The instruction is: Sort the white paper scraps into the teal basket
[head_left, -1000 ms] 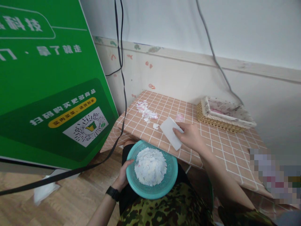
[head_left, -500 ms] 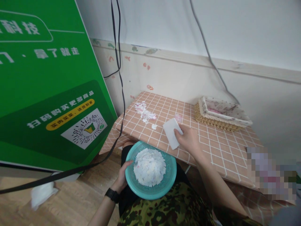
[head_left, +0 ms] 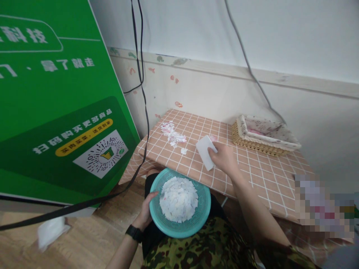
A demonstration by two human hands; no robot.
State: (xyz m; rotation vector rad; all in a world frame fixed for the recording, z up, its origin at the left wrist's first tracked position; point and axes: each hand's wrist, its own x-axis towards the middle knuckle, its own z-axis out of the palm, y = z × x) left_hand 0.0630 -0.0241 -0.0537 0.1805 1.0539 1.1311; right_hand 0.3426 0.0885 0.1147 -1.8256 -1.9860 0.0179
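My left hand (head_left: 147,209) grips the rim of a round teal plastic colander (head_left: 206,198), thumb over the edge and fingers hidden beneath. A heap of white torn paper scraps (head_left: 178,200) fills its middle, and it sits over my lap, just below the table's edge. Pinched in my right hand (head_left: 223,157) is a flat white rectangular scraper card (head_left: 205,151), held tilted over the tabletop. More paper scraps (head_left: 172,134), some pinkish, lie on the table left of the card. A pink-tinged scrap (head_left: 213,138) shows partly behind my right hand.
A checked brown cloth covers the table (head_left: 252,168). A cloth-lined wicker basket (head_left: 263,136) stands at its back right against the wall. Black cables (head_left: 144,112) hang at the left, before a green printed panel (head_left: 56,93). A white bag (head_left: 52,231) lies on the floor.
My right hand has shifted slightly away from me with the white card, towards the back of the table. My left hand and the colander have stayed in place.
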